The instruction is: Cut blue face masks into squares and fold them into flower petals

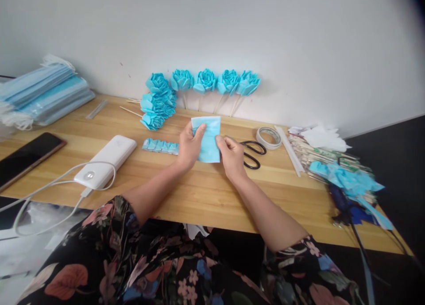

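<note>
Between my two hands is a light blue rectangular sheet (210,141) that looks like face mask fabric, held up over the table. My left hand (191,144) grips its left side, thumb lying on the front. At the right edge, my right hand (230,156) pinches it between thumb and fingers. A row of folded blue pieces (160,146) lies just left of my left hand. Black-handled scissors (252,163) rest beside my right hand, their blades hidden. Behind the hands, several blue fabric flowers (205,81) on thin sticks lean against the wall, with more flowers (157,102) piled to their left.
A stack of blue face masks (46,92) sits at the far left. Nearer are a phone (29,156) and a white power bank (105,161) with a cable. Right of the scissors lie a tape roll (268,138), white strips (288,151), and blue scraps (347,176) over sticks.
</note>
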`<state>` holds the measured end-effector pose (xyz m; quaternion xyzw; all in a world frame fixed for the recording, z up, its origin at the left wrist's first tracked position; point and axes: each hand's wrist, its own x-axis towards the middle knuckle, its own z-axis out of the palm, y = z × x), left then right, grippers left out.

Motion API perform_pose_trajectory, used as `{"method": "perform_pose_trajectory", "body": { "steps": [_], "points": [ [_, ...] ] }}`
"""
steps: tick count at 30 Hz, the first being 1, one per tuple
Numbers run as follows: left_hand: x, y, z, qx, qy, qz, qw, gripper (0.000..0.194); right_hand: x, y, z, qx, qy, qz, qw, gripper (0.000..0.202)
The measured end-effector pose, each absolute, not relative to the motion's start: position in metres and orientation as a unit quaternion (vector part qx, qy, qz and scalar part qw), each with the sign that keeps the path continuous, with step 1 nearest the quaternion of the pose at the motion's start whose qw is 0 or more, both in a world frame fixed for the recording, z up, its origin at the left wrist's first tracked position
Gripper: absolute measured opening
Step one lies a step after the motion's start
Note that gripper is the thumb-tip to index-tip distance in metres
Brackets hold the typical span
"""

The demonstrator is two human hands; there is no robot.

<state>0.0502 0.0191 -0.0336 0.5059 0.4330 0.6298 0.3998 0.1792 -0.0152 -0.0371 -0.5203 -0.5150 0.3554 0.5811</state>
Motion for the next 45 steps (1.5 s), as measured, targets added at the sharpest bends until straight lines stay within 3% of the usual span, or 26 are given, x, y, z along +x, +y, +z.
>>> {"method": "perform_pose_trajectory", "body": {
  "steps": [3, 7, 11, 15, 21, 25, 31, 38, 45],
  "points": [
    [0.049, 0.021, -0.033, 0.491, 0.432, 0.637, 0.407, 0.027, 0.185, -0.008, -0.036, -0.524, -0.436, 0.393, 0.617, 0.044],
    [0.052, 0.018, -0.034, 0.505, 0.413, 0.630, 0.422, 0.028, 0.188, -0.006, -0.037, -0.499, -0.452, 0.421, 0.608, 0.049],
    [0.057, 0.014, -0.038, 0.522, 0.396, 0.613, 0.441, 0.028, 0.186, -0.012, -0.040, -0.502, -0.526, 0.376, 0.575, 0.056],
    [0.057, 0.016, -0.041, 0.519, 0.397, 0.610, 0.449, 0.028, 0.186, -0.011, -0.035, -0.517, -0.501, 0.356, 0.596, 0.055],
    [0.057, 0.015, -0.041, 0.525, 0.396, 0.600, 0.455, 0.026, 0.193, -0.003, -0.028, -0.479, -0.453, 0.436, 0.613, 0.050],
    [0.059, 0.013, -0.042, 0.537, 0.390, 0.574, 0.479, 0.026, 0.196, -0.003, -0.029, -0.502, -0.495, 0.384, 0.596, 0.053],
    [0.060, 0.009, -0.035, 0.573, 0.388, 0.531, 0.489, 0.021, 0.213, 0.002, -0.019, -0.498, -0.534, 0.306, 0.610, 0.029],
    [0.062, 0.004, -0.036, 0.631, 0.376, 0.481, 0.478, 0.020, 0.217, -0.007, 0.000, -0.460, -0.722, 0.193, 0.480, 0.010],
    [0.061, 0.006, -0.038, 0.657, 0.370, 0.443, 0.484, 0.031, 0.222, -0.001, -0.003, -0.512, -0.614, 0.198, 0.568, 0.019]
  ]
}}
